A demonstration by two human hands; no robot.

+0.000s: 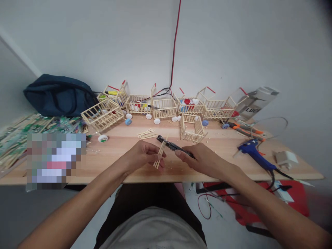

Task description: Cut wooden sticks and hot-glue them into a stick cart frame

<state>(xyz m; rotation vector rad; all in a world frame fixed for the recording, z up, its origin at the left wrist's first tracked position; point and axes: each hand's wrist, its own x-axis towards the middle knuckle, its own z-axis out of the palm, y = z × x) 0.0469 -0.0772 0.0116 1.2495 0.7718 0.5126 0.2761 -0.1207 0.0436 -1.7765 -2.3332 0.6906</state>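
Note:
Near the front of the wooden table, my left hand [145, 155] is closed around several thin wooden sticks [161, 152], pinched between thumb and fingers. The sticks stand at a slant, their upper ends spread a little. My right hand [203, 157] grips a slim black hand tool [175, 146], its thumb lying along it. The tool's far end lies across the sticks; whether it cuts into them I cannot tell. Behind my left hand lie several loose sticks [146, 134]. A small stick-built basket frame [192, 128] rests beyond my right hand.
Several stick-built miniature carts [164, 108] with bottle-cap wheels line the wall. At left are a dark blue bag [61, 95], packaged sticks [15, 145] and a pixelated patch. At right lie a blue glue gun [255, 155], orange-handled pliers [246, 130] and a white adapter [286, 159].

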